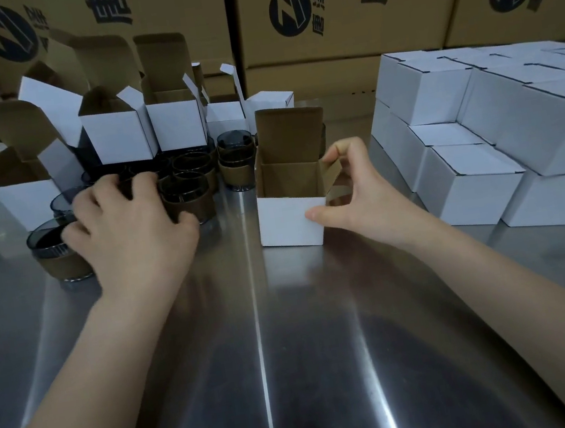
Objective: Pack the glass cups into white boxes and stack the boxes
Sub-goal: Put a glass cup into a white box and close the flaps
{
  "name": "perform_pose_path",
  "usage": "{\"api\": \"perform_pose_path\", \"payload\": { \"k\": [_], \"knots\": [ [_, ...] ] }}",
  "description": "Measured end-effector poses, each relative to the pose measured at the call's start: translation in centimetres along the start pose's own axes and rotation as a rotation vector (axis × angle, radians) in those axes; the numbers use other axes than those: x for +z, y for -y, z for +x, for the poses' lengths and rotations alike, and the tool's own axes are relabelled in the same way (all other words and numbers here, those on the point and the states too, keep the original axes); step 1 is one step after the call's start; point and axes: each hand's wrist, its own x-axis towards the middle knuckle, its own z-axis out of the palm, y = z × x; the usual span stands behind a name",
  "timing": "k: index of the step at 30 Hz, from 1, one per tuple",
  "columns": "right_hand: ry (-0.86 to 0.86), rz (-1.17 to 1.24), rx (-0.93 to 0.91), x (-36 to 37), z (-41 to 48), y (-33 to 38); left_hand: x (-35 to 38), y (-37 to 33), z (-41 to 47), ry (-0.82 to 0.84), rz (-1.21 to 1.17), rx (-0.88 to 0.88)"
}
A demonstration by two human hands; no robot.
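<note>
A small open white box [289,222] stands on the steel table [292,340], its brown lid flap upright. My right hand [354,188] holds it: the thumb presses the front corner and the fingers pinch the right side flap. My left hand [129,229] reaches over a cluster of dark glass cups with brown sleeves [187,198], fingers curled over the cups beneath it; whether it grips one I cannot tell. More cups [236,158] stand behind the cluster.
Several open empty white boxes [119,135] stand behind and left of the cups. Closed white boxes [471,185] are stacked in tiers at the right. Large brown printed cartons [334,4] form a wall at the back.
</note>
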Motion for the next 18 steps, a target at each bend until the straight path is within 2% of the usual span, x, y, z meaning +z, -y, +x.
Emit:
{"api": "perform_pose_path", "payload": {
  "k": [3, 7, 18],
  "knots": [
    [-0.009, -0.007, -0.004, 0.0, 0.0, -0.1, -0.2, 0.6, 0.4, 0.058, 0.084, -0.081],
    [-0.025, -0.006, -0.013, 0.0, 0.1, -0.3, 0.1, 1.0, 0.7, 0.114, 0.16, -0.099],
    [0.03, 0.018, -0.007, -0.5, 0.0, -0.1, -0.1, 1.3, 1.0, 0.059, 0.084, -0.049]
  ]
}}
